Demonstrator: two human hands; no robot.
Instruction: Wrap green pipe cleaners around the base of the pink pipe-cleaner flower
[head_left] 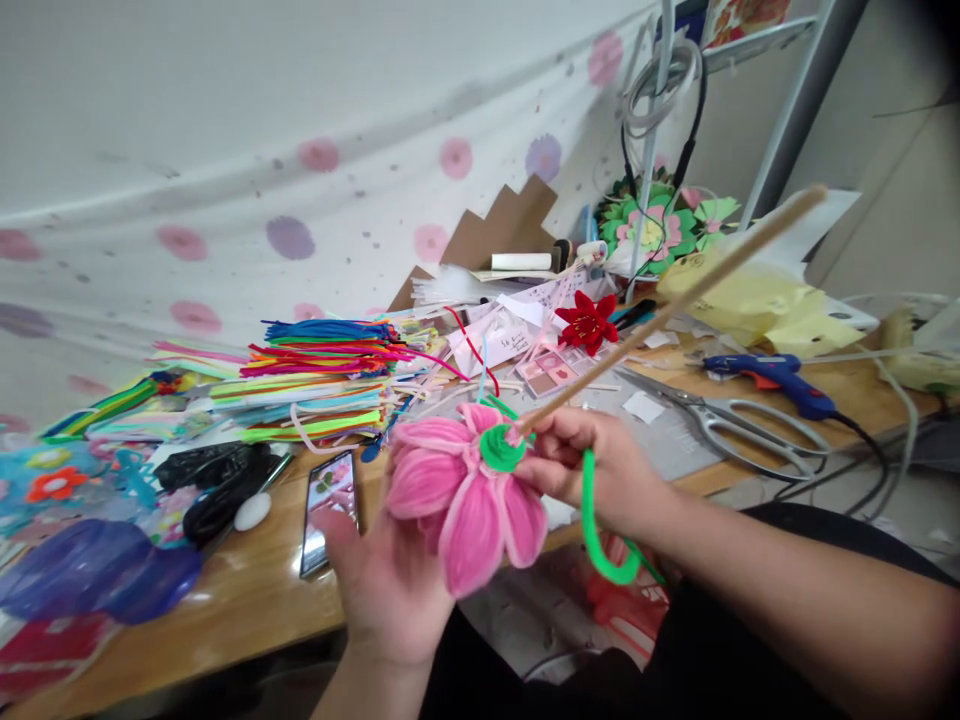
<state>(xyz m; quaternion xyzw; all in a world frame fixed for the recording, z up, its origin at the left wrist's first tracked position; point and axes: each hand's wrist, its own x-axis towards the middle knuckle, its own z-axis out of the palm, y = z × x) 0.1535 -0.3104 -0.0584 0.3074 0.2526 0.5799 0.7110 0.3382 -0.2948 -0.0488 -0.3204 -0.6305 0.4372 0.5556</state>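
Note:
A pink pipe-cleaner flower (480, 510) is tilted in front of me, its petals hanging down. Green pipe cleaner is coiled round its base (501, 449), where a long wooden stick (675, 310) rises up to the right. My right hand (600, 465) pinches at this base beside the stick, and a green pipe cleaner (596, 530) curls down from its fingers. Under the flower's left side lies my left hand (394, 580), palm up with the thumb spread away. Its other fingers are partly hidden behind the petals, which touch them.
Bundles of coloured pipe cleaners (322, 375) lie at the back left. A phone (330, 512) rests on the wooden table near my left hand. To the right are large scissors (742, 425) and a blue glue gun (780, 378) with its cord. A red flower (589, 322) lies behind.

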